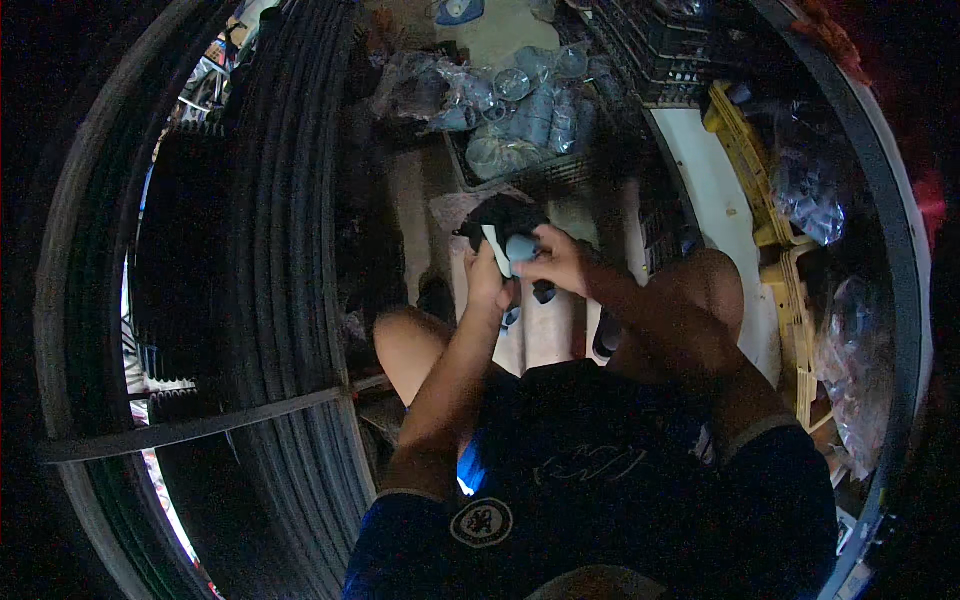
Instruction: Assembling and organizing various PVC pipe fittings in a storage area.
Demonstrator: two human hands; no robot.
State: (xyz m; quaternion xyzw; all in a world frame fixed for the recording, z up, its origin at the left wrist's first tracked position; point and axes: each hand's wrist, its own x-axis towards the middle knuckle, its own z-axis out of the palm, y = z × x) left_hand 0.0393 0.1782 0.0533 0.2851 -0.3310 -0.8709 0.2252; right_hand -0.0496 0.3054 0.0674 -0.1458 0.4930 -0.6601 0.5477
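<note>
I sit with bare knees apart. Both hands meet in front of me over a small dark object (505, 222) with a pale grey-blue part and a white strip. My left hand (486, 283) grips it from below. My right hand (556, 260) closes on its grey-blue part from the right. What the object is cannot be told in the dim light. A black piece (544, 292) hangs just under my right hand.
A stack of black tyres (280, 250) fills the left. Ahead lies a dark crate (520, 175) with clear plastic bags of parts (520, 110). Yellow crates (745, 150) and more bagged goods (810, 195) stand at the right beside a white surface (715, 190).
</note>
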